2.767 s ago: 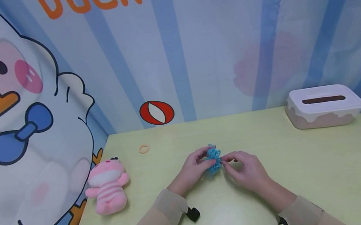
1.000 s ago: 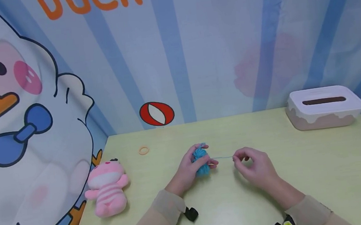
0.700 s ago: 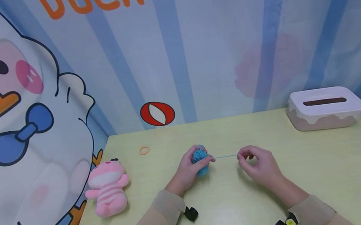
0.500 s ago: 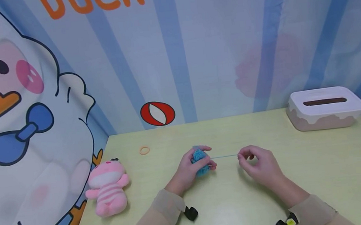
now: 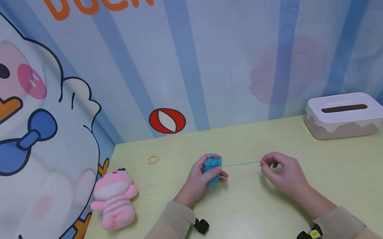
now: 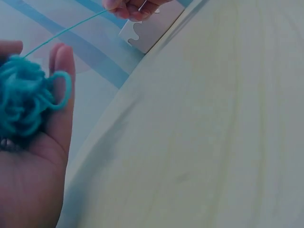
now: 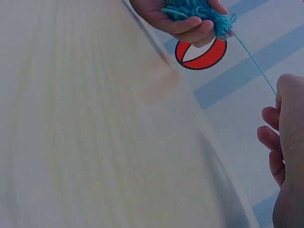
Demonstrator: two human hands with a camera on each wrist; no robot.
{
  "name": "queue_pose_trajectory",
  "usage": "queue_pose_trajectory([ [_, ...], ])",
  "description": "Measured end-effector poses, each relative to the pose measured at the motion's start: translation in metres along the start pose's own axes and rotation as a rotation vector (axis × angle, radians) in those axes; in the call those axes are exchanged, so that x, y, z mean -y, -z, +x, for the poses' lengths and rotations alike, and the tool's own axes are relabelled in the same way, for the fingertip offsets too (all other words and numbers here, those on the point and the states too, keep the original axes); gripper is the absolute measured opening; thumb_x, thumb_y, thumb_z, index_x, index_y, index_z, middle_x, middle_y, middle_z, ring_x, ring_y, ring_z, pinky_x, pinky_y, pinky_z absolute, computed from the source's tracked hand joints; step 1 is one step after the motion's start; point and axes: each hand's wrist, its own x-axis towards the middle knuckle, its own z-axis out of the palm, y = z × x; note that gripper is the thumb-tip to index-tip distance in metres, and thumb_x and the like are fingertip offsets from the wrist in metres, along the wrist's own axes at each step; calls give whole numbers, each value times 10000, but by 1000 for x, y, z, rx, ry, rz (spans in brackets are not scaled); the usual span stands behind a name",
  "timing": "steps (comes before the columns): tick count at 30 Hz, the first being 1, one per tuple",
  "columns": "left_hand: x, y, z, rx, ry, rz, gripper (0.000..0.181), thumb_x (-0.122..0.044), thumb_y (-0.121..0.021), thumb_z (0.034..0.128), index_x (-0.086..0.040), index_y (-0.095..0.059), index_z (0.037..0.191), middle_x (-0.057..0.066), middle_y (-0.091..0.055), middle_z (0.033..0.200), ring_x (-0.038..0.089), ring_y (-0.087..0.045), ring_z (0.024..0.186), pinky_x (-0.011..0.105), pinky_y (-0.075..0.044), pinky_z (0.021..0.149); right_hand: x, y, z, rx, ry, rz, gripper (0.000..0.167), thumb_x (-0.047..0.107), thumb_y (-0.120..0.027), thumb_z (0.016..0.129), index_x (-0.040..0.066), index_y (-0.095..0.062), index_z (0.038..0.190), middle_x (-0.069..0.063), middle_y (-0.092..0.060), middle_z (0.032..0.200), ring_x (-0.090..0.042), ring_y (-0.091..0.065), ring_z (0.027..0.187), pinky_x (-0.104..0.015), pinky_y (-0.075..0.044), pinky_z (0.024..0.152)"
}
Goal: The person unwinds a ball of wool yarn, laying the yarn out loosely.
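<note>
A small bundle of blue yarn (image 5: 212, 168) sits in my left hand (image 5: 197, 181), gripped between thumb and fingers above the table. In the left wrist view the yarn bundle (image 6: 23, 95) shows loose loops, one hanging over a finger. From it a single strand (image 5: 240, 164) runs taut to my right hand (image 5: 284, 172), whose thumb and forefinger pinch it. The right wrist view shows the strand (image 7: 254, 61) stretched between both hands; the right fingertips there are partly hidden by the hand.
A pink striped plush toy (image 5: 114, 200) lies on the table's left side. Behind it is an orange ring (image 5: 153, 159). A white and brown tissue box (image 5: 345, 115) stands at the back right. A printed cloth backdrop (image 5: 219, 54) rises along the table's (image 5: 359, 179) far edge.
My right hand has moved right, away from the left, and the strand between them has grown longer. The left hand has shifted slightly left with the yarn bundle, its fingers changing position around it.
</note>
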Motion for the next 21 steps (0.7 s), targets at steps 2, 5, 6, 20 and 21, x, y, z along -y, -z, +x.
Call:
queue_pose_trajectory([
  [2, 0, 0, 0, -12, 6, -4, 287, -106, -636, 1109, -54, -536, 1373, 153, -654, 1224, 197, -750, 919, 338, -674, 885, -1, 2, 0, 0, -9, -3, 98, -28, -779, 902, 60, -780, 944, -29, -759, 837, -61, -609, 789, -123, -506, 743],
  [5, -1, 1, 0, -42, 10, 18, 245, -109, -657, 1097, -116, -528, 1306, 55, -702, 1226, 198, -702, 933, 276, -636, 872, -2, 5, 0, 4, -32, -16, 101, -21, -782, 911, 72, -778, 950, -20, -758, 847, -55, -600, 798, -118, -498, 741],
  [6, -2, 1, 0, -53, 12, 30, 267, -113, -670, 1091, -125, -523, 1314, 27, -713, 1225, 195, -688, 954, 263, -620, 878, -3, 6, -1, 6, -37, -21, 101, -19, -784, 913, 75, -778, 951, -15, -759, 851, -52, -598, 801, -114, -494, 741],
  [20, 0, 5, 2, -47, 8, 50, 451, -125, -670, 1092, 35, -446, 1449, 45, -700, 1253, 202, -680, 952, 263, -622, 837, -17, 24, -2, 3, -72, -51, 100, -5, -793, 917, 82, -789, 965, -14, -769, 862, 16, -576, 811, -81, -471, 743],
  [21, 0, 5, 2, -53, 6, 58, 461, -131, -674, 1089, 37, -444, 1452, 74, -715, 1276, 209, -678, 975, 258, -616, 846, -18, 25, -2, 0, -72, -50, 96, -6, -792, 915, 76, -788, 966, -20, -769, 860, 22, -576, 809, -82, -474, 742],
])
